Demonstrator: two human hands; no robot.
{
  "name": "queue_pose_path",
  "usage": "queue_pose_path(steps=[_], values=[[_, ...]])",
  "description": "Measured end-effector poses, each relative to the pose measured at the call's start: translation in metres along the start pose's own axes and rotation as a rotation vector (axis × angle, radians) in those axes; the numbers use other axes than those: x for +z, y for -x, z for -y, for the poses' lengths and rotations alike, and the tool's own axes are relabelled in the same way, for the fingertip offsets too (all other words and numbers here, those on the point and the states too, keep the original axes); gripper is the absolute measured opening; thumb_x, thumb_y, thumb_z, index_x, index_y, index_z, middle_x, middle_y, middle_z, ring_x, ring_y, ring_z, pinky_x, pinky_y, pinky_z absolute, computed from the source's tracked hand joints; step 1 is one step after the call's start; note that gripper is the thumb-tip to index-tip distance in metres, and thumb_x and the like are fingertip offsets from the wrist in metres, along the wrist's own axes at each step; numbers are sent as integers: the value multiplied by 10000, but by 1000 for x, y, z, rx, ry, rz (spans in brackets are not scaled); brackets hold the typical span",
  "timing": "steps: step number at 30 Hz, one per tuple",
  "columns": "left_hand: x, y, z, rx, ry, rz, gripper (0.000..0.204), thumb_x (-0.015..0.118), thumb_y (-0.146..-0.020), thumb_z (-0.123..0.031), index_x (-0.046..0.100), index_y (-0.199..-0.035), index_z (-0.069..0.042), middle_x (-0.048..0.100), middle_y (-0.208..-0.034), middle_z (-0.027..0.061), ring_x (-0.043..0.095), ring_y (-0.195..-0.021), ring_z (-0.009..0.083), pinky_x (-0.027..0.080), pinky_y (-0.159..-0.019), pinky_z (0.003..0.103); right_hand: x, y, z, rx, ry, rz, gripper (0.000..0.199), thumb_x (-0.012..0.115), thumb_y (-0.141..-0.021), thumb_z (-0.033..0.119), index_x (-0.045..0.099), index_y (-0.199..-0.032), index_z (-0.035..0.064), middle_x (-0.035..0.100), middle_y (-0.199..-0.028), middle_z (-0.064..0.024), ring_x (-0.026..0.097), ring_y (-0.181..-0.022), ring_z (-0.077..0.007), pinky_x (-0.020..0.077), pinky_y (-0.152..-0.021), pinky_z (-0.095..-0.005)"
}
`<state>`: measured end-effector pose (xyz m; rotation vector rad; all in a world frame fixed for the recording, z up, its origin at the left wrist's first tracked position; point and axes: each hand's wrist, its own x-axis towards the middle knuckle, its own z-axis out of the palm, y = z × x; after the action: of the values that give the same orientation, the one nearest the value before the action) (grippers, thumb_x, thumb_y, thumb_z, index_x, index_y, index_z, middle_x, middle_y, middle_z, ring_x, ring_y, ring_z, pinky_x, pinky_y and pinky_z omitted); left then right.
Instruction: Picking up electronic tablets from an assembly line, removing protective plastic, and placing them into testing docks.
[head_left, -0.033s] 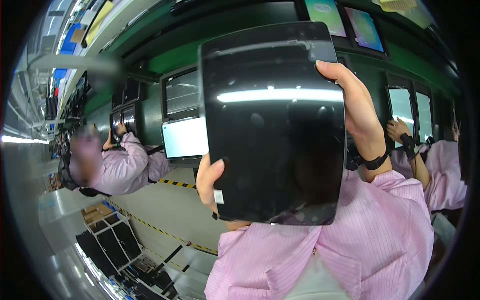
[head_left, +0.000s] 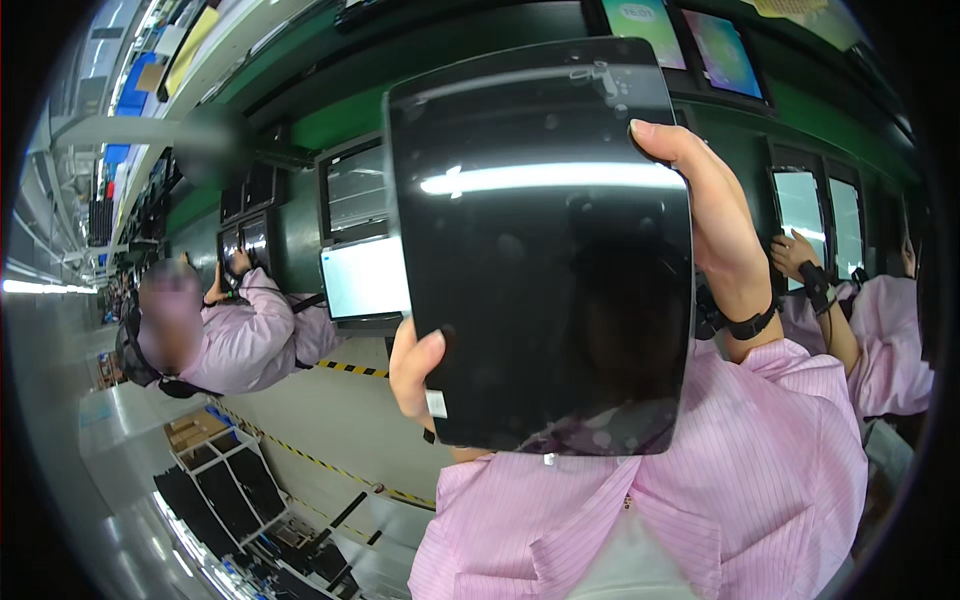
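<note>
A black tablet point(head_left: 545, 330) with a dark screen is held up in front of my chest. Smudges and bubble-like marks show on its glass, and a bright lamp reflection crosses the upper half. My right hand point(head_left: 715, 205) grips the right edge, thumb lying on the front. Around the lower left edge my left hand point(head_left: 410, 370) is closed, its thumb at the front and a small white tag point(head_left: 436, 404) just below. The fingers behind the tablet are hidden. A black band point(head_left: 752, 325) circles my right wrist.
Behind the tablet stretches a green bench with a lit white screen point(head_left: 365, 278), framed dark panels point(head_left: 355, 190) and two colourful lit tablets point(head_left: 725, 52). Co-workers in pink sit at the left point(head_left: 245, 330) and right point(head_left: 890, 340). A shelf cart point(head_left: 235, 470) stands lower left.
The tablet has tilted slightly, its upper left corner shifting left and its lower edge dropping a little. The lamp reflection has slid up the glass. Both hands keep their hold.
</note>
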<state>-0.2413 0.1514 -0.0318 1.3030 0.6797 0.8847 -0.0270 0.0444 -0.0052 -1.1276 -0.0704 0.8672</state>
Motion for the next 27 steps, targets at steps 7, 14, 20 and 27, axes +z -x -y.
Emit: queue_pose_path(steps=[7,14,20,27], values=[[-8,-18,-35,-474,347,411,403,481,-759,-190,508,-1033,103,617,-903,198,630,-729,234,504,-622,306,-15,19,17,-77,292,5,306,476,-884,276,606,-1109,113,534,-1042,-33,397,-444,-35,261,-360,-190],[15,-19,-14,-248,122,301,312,488,-819,-75,518,-1076,99,610,-935,157,581,-798,179,453,-751,255,-25,1,6,-208,77,325,338,579,-882,254,581,-1088,-13,594,-1011,-1,494,-978,-65,362,-889,-229],[9,-77,40,-81,-313,508,88,536,-847,1,556,-926,34,571,-857,45,508,-771,92,402,-700,225,-38,-4,-35,-873,509,223,230,619,-817,157,596,-966,-17,629,-834,-79,544,-694,-105,426,-589,-246],[21,-94,42,267,-47,781,146,519,-837,-24,593,-957,11,619,-973,109,603,-948,221,475,-837,313,-34,-9,-30,-1425,550,457,257,699,-706,11,558,-919,-13,655,-780,-203,638,-617,-220,492,-488,-266]])
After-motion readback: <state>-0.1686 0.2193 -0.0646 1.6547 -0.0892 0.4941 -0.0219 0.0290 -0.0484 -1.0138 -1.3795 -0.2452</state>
